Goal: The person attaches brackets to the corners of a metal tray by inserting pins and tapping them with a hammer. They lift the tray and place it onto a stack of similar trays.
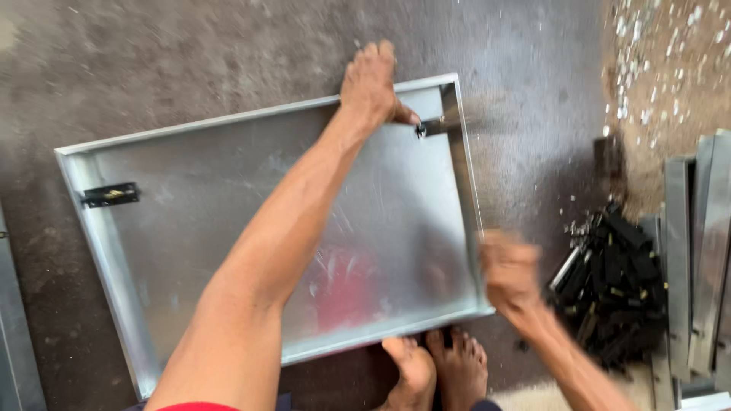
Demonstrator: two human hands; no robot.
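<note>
Rough grey concrete floor [190,53] fills the head view, speckled with pale chips towards the upper right, and on it a shallow galvanised metal tray [228,221] is laid flat with its folded rims turned up. Seen from above, the left hand [371,84] is stretched across the sheet to the far rim near the right corner, where it is closed over the edge, the thumb pressed down beside a small metal bracket [435,125] set against the right-hand rim. A matching black latch [111,195] is seen fixed at the opposite, left-hand rim. The right hand [509,274] is blurred by motion just beside the tray's near right corner; its fingers look curled, but whether anything is gripped cannot be told. Bare feet [438,369] are planted touching the near rim. To the right, well apart from the tray, a heap of black fittings [609,289] is piled, and beyond it a stack of folded metal strips [697,251] is leaned. Judged from this, the fitting of hardware to the right rim appears to be the step in hand, the bracket being steadied in place; firm holding of that piece and a square alignment with the rim would be called for while it is fastened.
</note>
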